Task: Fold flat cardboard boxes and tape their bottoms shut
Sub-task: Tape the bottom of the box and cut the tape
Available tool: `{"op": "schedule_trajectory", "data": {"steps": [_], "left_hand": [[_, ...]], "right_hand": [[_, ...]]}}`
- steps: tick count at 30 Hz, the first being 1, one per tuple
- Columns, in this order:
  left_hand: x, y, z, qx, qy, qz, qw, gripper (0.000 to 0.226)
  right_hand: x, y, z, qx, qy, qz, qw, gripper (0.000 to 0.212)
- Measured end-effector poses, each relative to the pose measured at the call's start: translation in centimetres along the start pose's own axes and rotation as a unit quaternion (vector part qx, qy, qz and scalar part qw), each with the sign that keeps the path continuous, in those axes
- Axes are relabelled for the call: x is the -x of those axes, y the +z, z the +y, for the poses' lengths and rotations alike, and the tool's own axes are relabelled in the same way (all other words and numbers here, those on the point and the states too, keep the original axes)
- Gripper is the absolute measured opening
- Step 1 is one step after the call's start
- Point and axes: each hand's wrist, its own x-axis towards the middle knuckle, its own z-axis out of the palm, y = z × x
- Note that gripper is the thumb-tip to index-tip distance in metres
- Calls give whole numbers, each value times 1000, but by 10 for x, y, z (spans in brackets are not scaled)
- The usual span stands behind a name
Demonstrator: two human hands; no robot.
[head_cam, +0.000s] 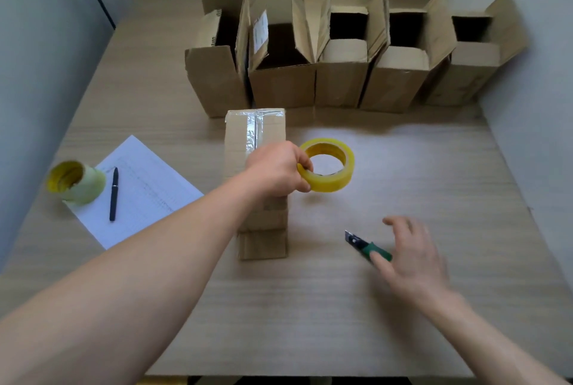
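Note:
A cardboard box (245, 136) stands on the table's middle with its taped bottom facing up; a clear tape strip runs along its seam. My left hand (276, 169) reaches over the box and grips a yellow tape roll (333, 164) by its near rim, held just right of the box. My right hand (409, 256) hovers, blurred, with fingers spread over a green-handled utility knife (367, 248) lying on the table; one finger touches its handle.
Several folded boxes (341, 74) stand open-topped in a row along the back of the table (310, 322). At the left lie a sheet of paper (145, 189), a black pen (113, 194) and a stack of tape rolls (76, 181).

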Motion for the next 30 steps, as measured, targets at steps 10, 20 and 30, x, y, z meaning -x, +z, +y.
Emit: {"op": "schedule_trajectory", "data": {"steps": [10, 20, 30], "left_hand": [[-4, -5, 1, 4, 5, -23, 1000, 25], [0, -6, 2, -3, 11, -17, 1000, 25], [1, -5, 1, -14, 16, -3, 1000, 30]], "right_hand": [[46, 18, -49, -236, -43, -6, 971, 37], [16, 37, -82, -133, -95, -35, 986, 42], [-38, -14, -79, -122, -125, 198, 965, 57]]}}
